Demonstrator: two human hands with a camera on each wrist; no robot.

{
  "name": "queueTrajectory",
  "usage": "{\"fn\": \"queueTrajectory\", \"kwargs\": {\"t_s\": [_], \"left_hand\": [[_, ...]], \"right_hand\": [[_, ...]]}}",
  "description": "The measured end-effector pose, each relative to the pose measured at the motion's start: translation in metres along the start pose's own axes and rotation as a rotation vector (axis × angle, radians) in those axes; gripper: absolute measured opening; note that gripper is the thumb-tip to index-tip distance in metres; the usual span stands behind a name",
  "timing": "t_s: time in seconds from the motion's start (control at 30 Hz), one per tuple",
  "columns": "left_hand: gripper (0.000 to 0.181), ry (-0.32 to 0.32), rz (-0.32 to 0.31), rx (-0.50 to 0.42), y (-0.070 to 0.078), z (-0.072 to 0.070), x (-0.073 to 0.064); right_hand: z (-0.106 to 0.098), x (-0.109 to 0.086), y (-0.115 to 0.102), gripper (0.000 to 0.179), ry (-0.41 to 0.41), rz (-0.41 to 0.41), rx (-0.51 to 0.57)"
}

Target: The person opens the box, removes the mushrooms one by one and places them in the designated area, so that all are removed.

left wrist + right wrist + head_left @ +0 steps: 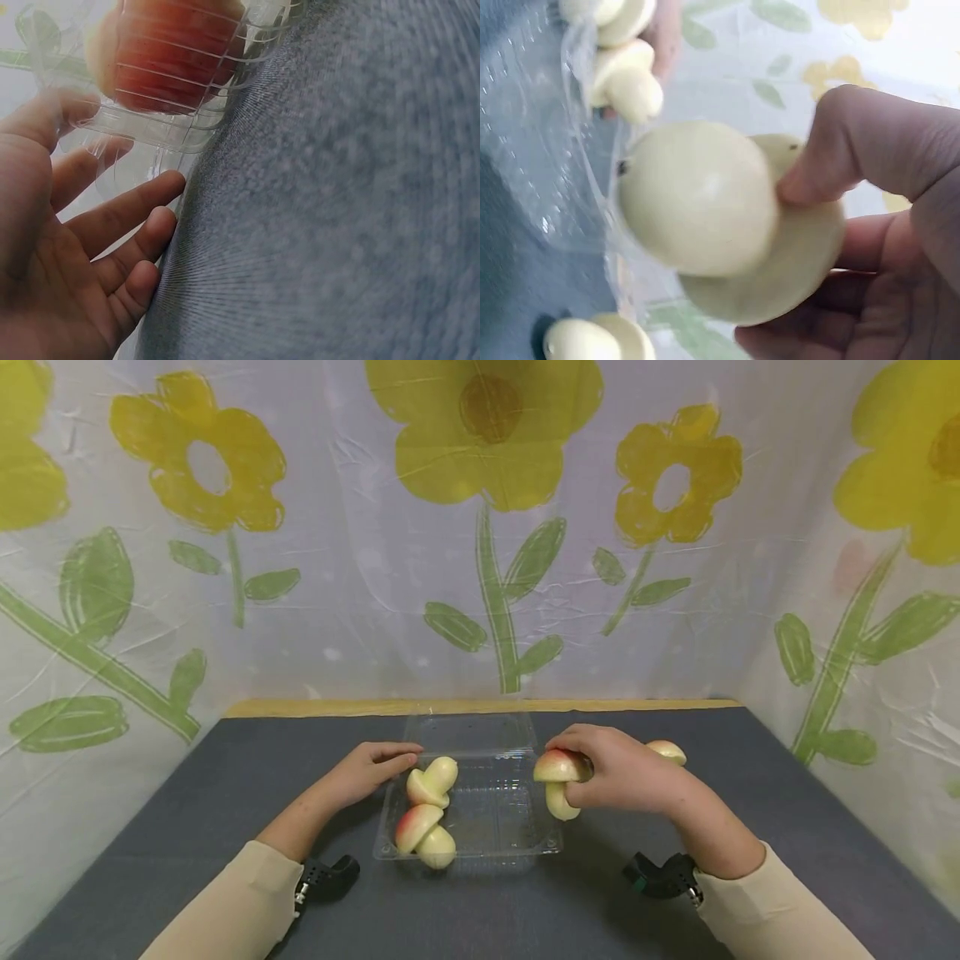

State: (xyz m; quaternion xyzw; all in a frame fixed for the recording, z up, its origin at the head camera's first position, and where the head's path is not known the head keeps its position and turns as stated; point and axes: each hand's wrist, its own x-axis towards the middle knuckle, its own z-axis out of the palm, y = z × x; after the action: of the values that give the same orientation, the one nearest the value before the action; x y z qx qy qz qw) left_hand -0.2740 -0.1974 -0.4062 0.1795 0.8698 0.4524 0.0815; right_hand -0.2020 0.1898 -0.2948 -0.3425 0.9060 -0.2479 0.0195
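Observation:
My right hand (pixel 626 768) grips a toy mushroom (pixel 561 766) with a red-tinged cap and pale stem, held just above the right rim of a clear plastic clamshell box (pixel 495 852). The right wrist view shows this mushroom's pale stem end close up, thumb on one side and fingers round the cap. Two similar mushrooms lie along the box's left side, a rear one (pixel 435 781) and a front one (pixel 425 837). At the left rim my left hand (pixel 367 774) touches the box with loosely extended fingers. Through the box wall a red cap (pixel 176 56) shows.
Another mushroom (pixel 666 752) lies on the dark table cloth (pixel 247 777) beyond my right hand, partly hidden by it. The box lid (pixel 471 732) stands open toward the back. A flower-printed curtain (pixel 352 610) encloses the table behind and at both sides.

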Motion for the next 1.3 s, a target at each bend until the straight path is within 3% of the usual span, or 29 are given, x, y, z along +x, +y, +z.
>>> {"fn": "queueTrajectory", "kwargs": {"t_s": [0.13, 0.3, 0.53, 0.7, 0.83, 1.1, 1.3], "left_hand": [[0.051, 0.005, -0.001, 0.009, 0.001, 0.0, 0.0], [0.05, 0.013, -0.004, 0.017, 0.002, 0.001, -0.001], [0.049, 0.018, 0.001, 0.025, 0.001, 0.001, 0.0], [0.048, 0.02, -0.004, 0.026, 0.003, 0.001, 0.0], [0.049, 0.019, -0.009, 0.018, 0.003, 0.002, 0.0], [0.048, 0.023, -0.012, 0.023, 0.002, 0.002, 0.001], [0.049, 0.023, -0.014, 0.019, 0.004, 0.002, -0.001]], "right_hand": [[-0.009, -0.003, 0.005, 0.034, -0.054, 0.045, -0.023], [-0.014, -0.004, 0.01, 0.014, -0.139, 0.157, -0.027], [0.001, -0.004, 0.017, 0.029, -0.24, 0.21, -0.078], [0.013, -0.001, 0.014, 0.029, -0.275, 0.25, -0.15], [0.017, 0.0, 0.014, 0.027, -0.278, 0.28, -0.145], [0.019, 0.005, 0.019, 0.022, -0.198, 0.169, -0.149], [0.021, 0.007, 0.017, 0.016, -0.156, 0.218, -0.209]]}}
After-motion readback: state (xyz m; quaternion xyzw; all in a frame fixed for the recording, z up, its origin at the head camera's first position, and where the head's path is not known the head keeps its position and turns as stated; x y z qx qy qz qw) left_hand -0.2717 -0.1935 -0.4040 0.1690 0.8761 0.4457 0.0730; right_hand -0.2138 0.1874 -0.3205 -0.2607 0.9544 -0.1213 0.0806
